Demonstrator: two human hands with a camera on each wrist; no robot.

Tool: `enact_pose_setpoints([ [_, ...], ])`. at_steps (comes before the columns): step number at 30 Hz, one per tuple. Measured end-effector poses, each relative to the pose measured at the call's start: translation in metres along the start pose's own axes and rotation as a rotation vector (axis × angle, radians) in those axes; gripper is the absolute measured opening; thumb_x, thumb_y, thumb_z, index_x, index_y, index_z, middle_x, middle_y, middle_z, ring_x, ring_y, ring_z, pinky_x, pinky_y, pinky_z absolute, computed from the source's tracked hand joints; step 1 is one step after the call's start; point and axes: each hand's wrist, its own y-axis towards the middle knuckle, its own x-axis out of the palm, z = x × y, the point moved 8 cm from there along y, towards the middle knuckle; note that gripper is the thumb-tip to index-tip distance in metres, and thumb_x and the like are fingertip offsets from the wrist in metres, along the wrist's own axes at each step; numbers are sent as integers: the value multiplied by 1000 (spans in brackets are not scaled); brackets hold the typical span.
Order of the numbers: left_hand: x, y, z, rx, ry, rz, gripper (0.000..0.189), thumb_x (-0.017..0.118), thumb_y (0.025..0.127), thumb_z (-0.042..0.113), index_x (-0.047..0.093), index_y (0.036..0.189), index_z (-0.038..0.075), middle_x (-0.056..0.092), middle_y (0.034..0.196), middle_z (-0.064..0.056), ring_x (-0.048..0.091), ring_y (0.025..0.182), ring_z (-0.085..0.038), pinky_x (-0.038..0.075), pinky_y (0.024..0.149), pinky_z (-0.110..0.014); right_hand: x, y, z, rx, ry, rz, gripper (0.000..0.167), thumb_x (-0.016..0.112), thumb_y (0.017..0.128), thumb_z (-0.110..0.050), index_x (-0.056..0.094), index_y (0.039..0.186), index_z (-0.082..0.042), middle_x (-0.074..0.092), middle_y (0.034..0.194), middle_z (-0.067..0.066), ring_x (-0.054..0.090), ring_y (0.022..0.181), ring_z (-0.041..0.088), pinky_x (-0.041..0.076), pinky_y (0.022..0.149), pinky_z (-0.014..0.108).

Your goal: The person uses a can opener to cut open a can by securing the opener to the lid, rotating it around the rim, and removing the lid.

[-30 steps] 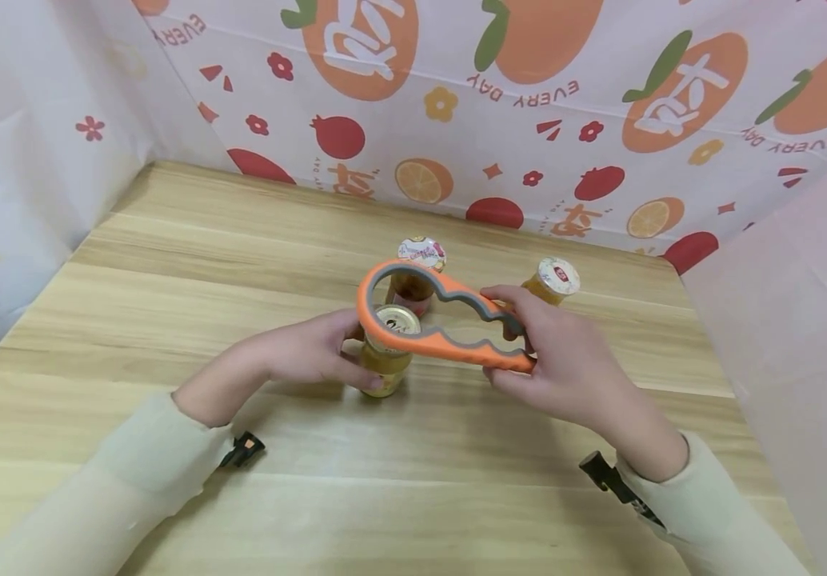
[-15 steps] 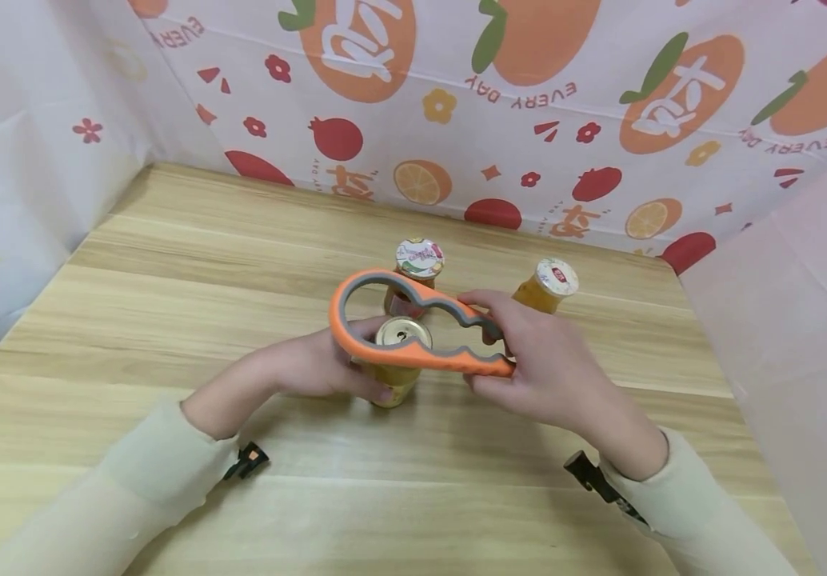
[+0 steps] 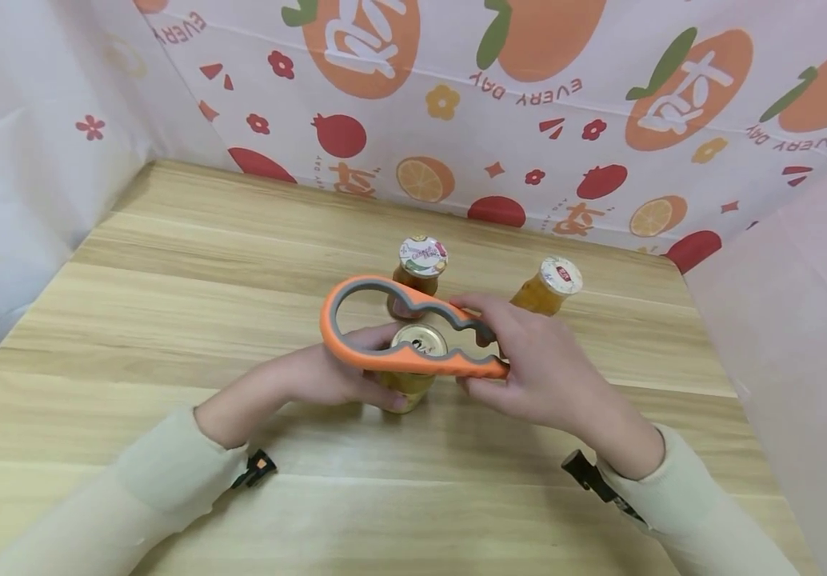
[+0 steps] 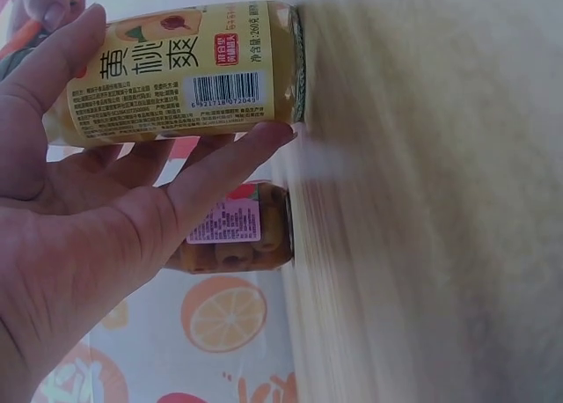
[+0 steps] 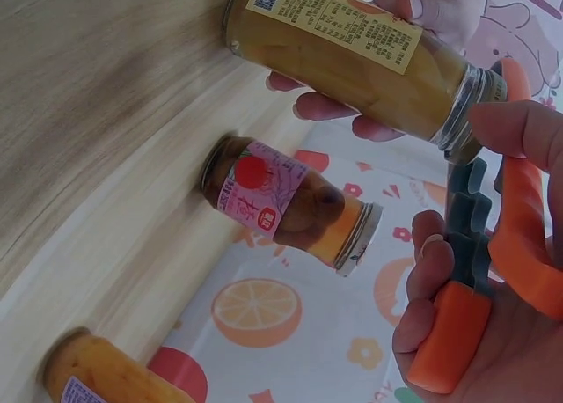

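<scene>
My left hand (image 3: 345, 376) holds a glass jar (image 4: 176, 77) of yellow peach upright on the table, fingers and thumb around its sides. The jar's gold lid (image 3: 421, 340) shows through the opening of an orange-and-grey jar opener (image 3: 449, 365). My right hand (image 3: 550, 356) grips the opener's two handles together at their right end. In the right wrist view, the opener's grey notched inner edge (image 5: 466, 218) lies close by the jar's metal lid (image 5: 484, 95); whether it touches cannot be told. The opener's wide loop extends left over my left hand.
Behind the opener stands a dark fruit jar (image 3: 417, 276) with a pink label and patterned lid. A jar of orange fruit (image 3: 539, 296) is behind my right hand. Fruit-printed cloth (image 3: 385, 136) hangs at the wooden table's (image 3: 190, 232) back edge.
The opener has shifted left, so the lid now shows by its middle notches instead of in the wide loop. My left hand has brought the jar slightly right and nearer.
</scene>
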Motion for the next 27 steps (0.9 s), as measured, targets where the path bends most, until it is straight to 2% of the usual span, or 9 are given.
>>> enact_pose_setpoints([
  [5,2,-1,1,24,-6,3,81,75,87,3,33,155,13,34,159,10,29,147,-13,27,117,-29,3,1,0,-7,7,-5,71,77,75,-35,48,140,-30,63,91,-11,55,74,2,42,52,26],
  [12,1,-4,-6,-92,-1,43,75,77,86,11,42,150,27,43,152,15,40,137,-8,35,109,-29,7,0,-1,-19,35,-19,72,77,75,-32,48,141,-31,62,94,-14,59,80,4,44,56,26],
  [16,2,-2,-3,-60,-2,42,80,77,84,5,38,153,21,42,154,9,39,139,-10,34,110,-29,7,-1,-2,-20,38,-18,74,77,74,-31,47,142,-31,62,93,-14,57,80,2,44,57,26],
  [19,2,-1,-3,-57,9,40,79,76,85,4,39,152,19,43,154,8,42,134,-10,37,106,-28,7,-2,-2,-18,30,-24,74,77,73,-31,47,141,-32,62,92,-14,56,79,1,44,56,25],
  [23,1,-2,-5,-74,46,45,76,76,86,9,41,151,24,44,152,13,46,125,-10,42,99,-29,8,-3,-4,-21,33,-39,74,76,72,-30,47,141,-32,62,93,-14,56,78,1,44,56,25],
  [27,1,-2,-9,-35,62,47,78,77,87,13,38,152,29,42,153,14,45,128,-11,42,100,-32,8,-2,-6,-29,32,-53,76,76,72,-29,47,142,-32,62,98,-15,57,80,1,45,58,26],
])
